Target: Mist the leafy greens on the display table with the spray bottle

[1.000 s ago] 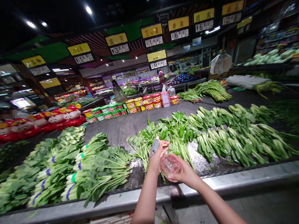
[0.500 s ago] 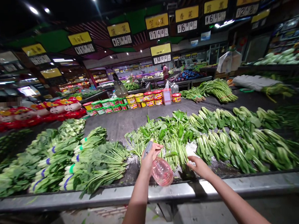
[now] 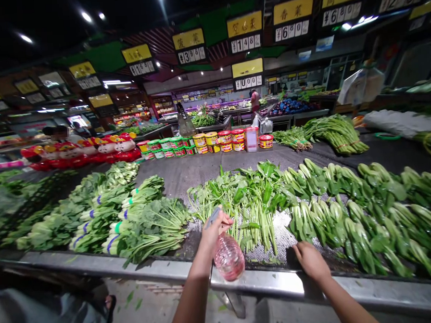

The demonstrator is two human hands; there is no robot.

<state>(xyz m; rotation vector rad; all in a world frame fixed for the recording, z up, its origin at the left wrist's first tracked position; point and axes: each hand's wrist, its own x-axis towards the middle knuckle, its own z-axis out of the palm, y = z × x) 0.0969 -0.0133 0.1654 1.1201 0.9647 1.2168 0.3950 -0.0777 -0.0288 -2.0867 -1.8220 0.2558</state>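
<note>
My left hand (image 3: 216, 227) is closed around the neck of a spray bottle (image 3: 229, 258), a clear ribbed body with a pink tint and a grey head. The bottle hangs tilted over the metal front rail. Just beyond it lie leafy green stems (image 3: 257, 229), spread on a perforated dark mat. My right hand (image 3: 312, 261) is above the rail, right of those stems, its fingers loosely bent and partly hidden; I see nothing held in it. Closest to it are heads of bok choy (image 3: 348, 222).
Banded bunches of greens (image 3: 147, 232) fill the left. Stacked tubs (image 3: 207, 141) line the back of the stand, beside long green bundles (image 3: 339, 135). Price signs (image 3: 245, 32) hang overhead. A metal rail (image 3: 152, 269) edges the front. At lower left, a person's clothed leg (image 3: 46, 315) and sandal show.
My right hand has drawn away from the stems, rightward and closer to the rail. The left hand keeps the spray bottle, now slightly lower. The view has turned a little left.
</note>
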